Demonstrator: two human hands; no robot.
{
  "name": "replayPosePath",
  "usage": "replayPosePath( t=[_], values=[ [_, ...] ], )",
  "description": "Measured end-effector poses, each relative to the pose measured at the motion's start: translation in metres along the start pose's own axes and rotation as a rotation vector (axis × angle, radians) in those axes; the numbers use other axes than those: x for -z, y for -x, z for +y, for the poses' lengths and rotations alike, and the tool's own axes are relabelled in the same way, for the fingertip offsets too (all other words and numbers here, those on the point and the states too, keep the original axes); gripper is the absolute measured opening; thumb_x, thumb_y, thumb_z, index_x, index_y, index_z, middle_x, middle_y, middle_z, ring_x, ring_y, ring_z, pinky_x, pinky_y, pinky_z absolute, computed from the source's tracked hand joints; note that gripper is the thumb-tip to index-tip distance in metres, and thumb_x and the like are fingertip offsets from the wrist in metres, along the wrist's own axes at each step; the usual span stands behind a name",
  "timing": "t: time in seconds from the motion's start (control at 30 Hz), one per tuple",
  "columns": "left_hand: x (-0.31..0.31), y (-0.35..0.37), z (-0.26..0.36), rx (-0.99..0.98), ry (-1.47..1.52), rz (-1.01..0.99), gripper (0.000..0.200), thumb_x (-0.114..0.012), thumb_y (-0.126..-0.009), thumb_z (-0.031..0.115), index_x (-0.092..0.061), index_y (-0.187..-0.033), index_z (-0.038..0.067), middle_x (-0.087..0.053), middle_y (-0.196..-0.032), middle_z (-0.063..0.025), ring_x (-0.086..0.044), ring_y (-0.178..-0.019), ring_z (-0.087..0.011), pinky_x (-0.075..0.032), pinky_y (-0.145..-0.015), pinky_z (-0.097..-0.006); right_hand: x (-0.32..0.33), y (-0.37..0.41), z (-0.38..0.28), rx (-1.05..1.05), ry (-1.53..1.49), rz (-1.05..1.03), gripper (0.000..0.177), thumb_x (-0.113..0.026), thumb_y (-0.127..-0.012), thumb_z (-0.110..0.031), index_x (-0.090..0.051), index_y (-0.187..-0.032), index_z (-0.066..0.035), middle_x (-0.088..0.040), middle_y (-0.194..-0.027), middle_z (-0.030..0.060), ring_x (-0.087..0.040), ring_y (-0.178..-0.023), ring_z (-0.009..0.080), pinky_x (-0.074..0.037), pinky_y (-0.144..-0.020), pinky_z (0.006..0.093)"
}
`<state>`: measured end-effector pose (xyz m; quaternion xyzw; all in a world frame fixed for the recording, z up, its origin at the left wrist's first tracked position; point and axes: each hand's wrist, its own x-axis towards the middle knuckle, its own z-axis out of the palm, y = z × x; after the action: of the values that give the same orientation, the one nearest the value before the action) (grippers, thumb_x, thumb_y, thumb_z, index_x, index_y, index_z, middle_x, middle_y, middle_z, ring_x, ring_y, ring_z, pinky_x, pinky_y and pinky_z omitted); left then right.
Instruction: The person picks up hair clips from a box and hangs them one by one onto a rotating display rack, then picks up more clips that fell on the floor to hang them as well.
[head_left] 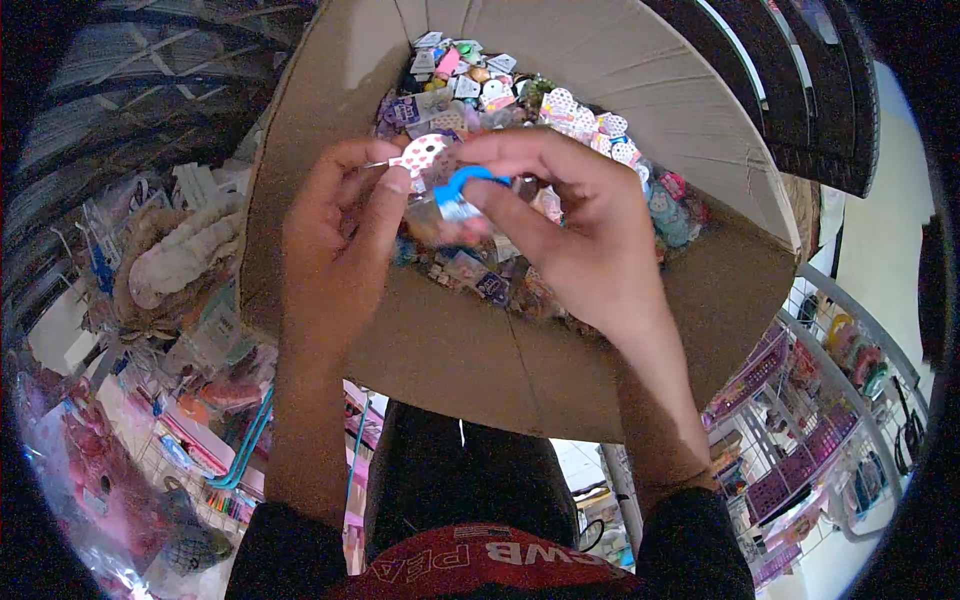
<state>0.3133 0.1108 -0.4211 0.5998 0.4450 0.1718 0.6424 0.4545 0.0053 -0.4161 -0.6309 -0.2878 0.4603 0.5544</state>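
Note:
Both my hands are raised over an open cardboard box (430, 350). Between thumb and fingers, my left hand (345, 215) pinches a white card with pink spots and a dark round hole (425, 152). My right hand (580, 215) grips a bright blue curved item (465, 190) between thumb and fingers, close beside the card. Below the blue item hangs something clear and pinkish, blurred. Under my hands the box holds a heap of small packaged goods (490, 85), with many spotted cards and plastic bags.
Plastic-wrapped goods (180, 260) lie to the left of the box. A wire rack with purple baskets (800, 460) stands at the lower right. Black curved panels (790, 80) are at the upper right. A teal wire frame (245, 445) is at the lower left.

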Motion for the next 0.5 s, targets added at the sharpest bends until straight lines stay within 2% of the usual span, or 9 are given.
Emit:
replayPosePath(
  t=[0.1,0.17,0.23,0.3,0.4,0.5],
  values=[
    [0.004,0.000,-0.001,-0.016,-0.005,-0.012,0.020,-0.058,-0.095,0.010,-0.055,-0.112,0.002,-0.065,-0.102,-0.0081,-0.059,-0.091,-0.0089,-0.046,-0.078,-0.0228,-0.015,-0.010,0.007,0.089,-0.138,0.140,0.012,-0.061,-0.089,0.002,-0.062,-0.101,0.003,-0.066,-0.086,0.0090,-0.066,-0.067,0.0121,-0.050,-0.055,0.0221],
    [0.007,0.000,-0.001,-0.006,-0.062,0.002,0.021,-0.058,-0.095,0.010,-0.056,-0.114,0.002,-0.065,-0.102,-0.0083,-0.059,-0.092,-0.0085,-0.046,-0.078,-0.0221,-0.021,-0.012,0.008,0.078,-0.156,0.164,0.012,-0.062,-0.088,0.001,-0.063,-0.100,0.002,-0.066,-0.087,0.0082,-0.064,-0.068,0.0116,-0.050,-0.057,0.0226],
    [0.007,0.002,0.001,-0.014,0.024,-0.068,0.023,-0.058,-0.094,0.009,-0.056,-0.116,0.003,-0.065,-0.103,-0.0084,-0.060,-0.093,-0.0084,-0.048,-0.076,-0.0214,-0.024,-0.013,0.014,0.062,-0.174,0.186,0.012,-0.064,-0.088,0.000,-0.064,-0.099,0.002,-0.065,-0.087,0.0075,-0.063,-0.069,0.0111,-0.049,-0.059,0.0232],
    [0.002,0.003,0.000,-0.016,0.018,-0.054,0.023,-0.059,-0.093,0.009,-0.056,-0.115,0.003,-0.065,-0.103,-0.0079,-0.060,-0.092,-0.0084,-0.048,-0.074,-0.0212,-0.024,-0.017,0.027,0.234,0.034,0.250,0.012,-0.066,-0.087,-0.003,-0.065,-0.098,0.001,-0.063,-0.086,0.0055,-0.057,-0.072,0.0096,-0.047,-0.065,0.0241],
    [0.003,0.002,0.001,0.006,0.017,-0.029,0.024,-0.062,-0.092,0.007,-0.057,-0.114,0.003,-0.066,-0.101,-0.0072,-0.061,-0.089,-0.0090,-0.049,-0.073,-0.0218,-0.020,-0.016,0.028,0.232,0.128,0.258,0.012,-0.067,-0.087,-0.006,-0.066,-0.097,0.000,-0.061,-0.084,0.0045,-0.054,-0.075,0.0090,-0.045,-0.068,0.0245],
    [0.004,0.001,0.000,0.024,-0.011,0.001,0.025,-0.063,-0.090,0.007,-0.056,-0.114,0.002,-0.067,-0.100,-0.0078,-0.062,-0.087,-0.0101,-0.050,-0.073,-0.0231,-0.019,-0.015,0.034,0.197,-0.043,0.347,0.013,-0.066,-0.088,-0.007,-0.066,-0.099,0.000,-0.061,-0.084,0.0029,-0.053,-0.072,0.0074,-0.044,-0.064,0.0228]
  ],
)
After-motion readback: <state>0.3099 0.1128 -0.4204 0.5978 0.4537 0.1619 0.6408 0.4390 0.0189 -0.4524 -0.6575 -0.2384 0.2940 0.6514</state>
